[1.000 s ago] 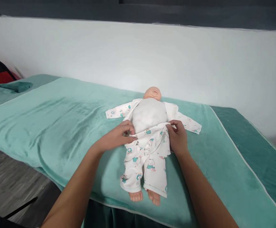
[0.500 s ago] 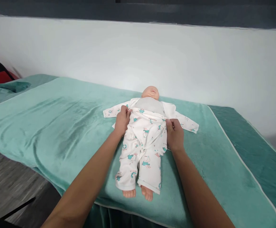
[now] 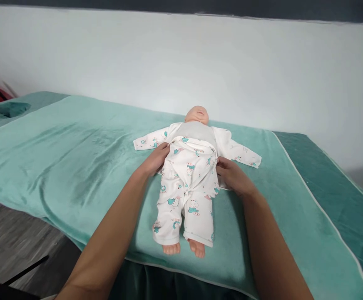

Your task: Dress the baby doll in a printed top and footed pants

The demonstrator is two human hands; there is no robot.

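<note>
A baby doll (image 3: 197, 114) lies face up on a teal blanket (image 3: 75, 166), feet toward me. It wears white printed trousers (image 3: 187, 191) pulled high over its grey belly, and an open white top with both sleeves spread sideways. My left hand (image 3: 153, 160) rests against the doll's left side by the trouser waist, fingers curled under the cloth. My right hand (image 3: 231, 175) lies at the other side, fingers tucked against the trousers' edge. Both fingertips are partly hidden by fabric.
The blanket covers a long table that ends just below the doll's bare feet (image 3: 184, 248). A white wall stands close behind. A darker teal cover (image 3: 334, 175) lies to the right, a folded teal cloth (image 3: 3, 109) at far left, grey floor below left.
The trouser waist went from the doll's hips up over its belly. Both hands then slid back down the doll's sides, and the view tilted slightly downward.
</note>
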